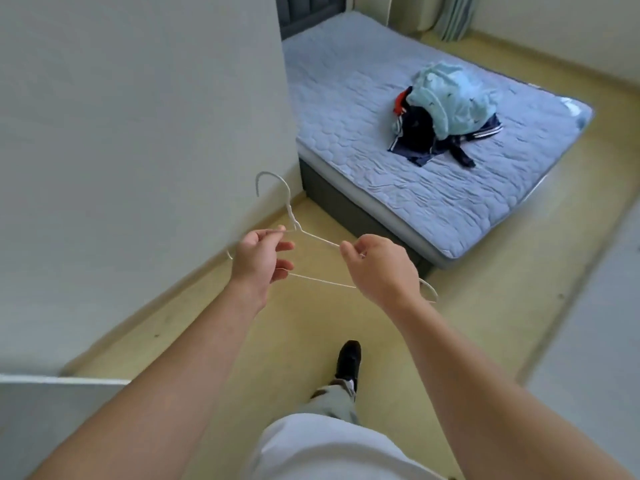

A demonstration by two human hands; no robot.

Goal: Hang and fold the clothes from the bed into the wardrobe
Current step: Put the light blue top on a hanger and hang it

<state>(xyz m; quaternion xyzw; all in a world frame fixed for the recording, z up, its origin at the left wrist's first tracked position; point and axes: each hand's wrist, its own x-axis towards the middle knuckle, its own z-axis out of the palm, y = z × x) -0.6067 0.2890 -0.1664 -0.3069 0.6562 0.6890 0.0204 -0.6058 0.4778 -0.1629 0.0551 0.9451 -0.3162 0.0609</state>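
Between both hands (258, 261) (379, 268), white hanger (318, 238)

A white hanger (320, 239) shows against a pale yellow floor (311, 323), and far right the bed's pale blue quilted cover (363, 98) carries a light blue top (457, 98) with small dark specks, a black garment (417, 131), a navy piece (486, 129) with white stripes and a red scrap (401, 100).
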